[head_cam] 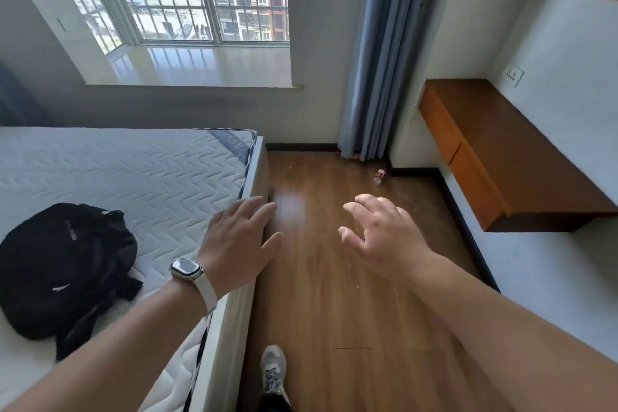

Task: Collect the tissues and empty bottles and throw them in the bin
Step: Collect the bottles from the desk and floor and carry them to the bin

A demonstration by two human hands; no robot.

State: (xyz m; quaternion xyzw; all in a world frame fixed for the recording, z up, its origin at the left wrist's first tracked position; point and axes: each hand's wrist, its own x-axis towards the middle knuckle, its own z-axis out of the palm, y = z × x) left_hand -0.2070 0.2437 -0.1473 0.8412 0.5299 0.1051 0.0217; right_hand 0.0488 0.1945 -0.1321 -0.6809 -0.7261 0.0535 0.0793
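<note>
White mattress (133, 170) quilted in a zigzag pattern, black backpack (63, 271) on it. Warm brown wood-grain floor (334, 294). Far right, a clear bottle (379, 175) with a red label. Blue-grey curtain (378, 60), orange-brown worktop (501, 150), cream watch strap (205, 289), grey shoe (274, 373).

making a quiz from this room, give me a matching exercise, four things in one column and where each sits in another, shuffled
Things:
1. small clear plastic bottle with red label
2. black fabric backpack
3. silver smartwatch with white strap
4. white wall socket

Places:
A. on the white quilted mattress
B. above the brown wooden desk
C. on the brown wooden floor by the blue curtain
D. on the wrist of the left hand

Pairs: 1-C, 2-A, 3-D, 4-B
</note>
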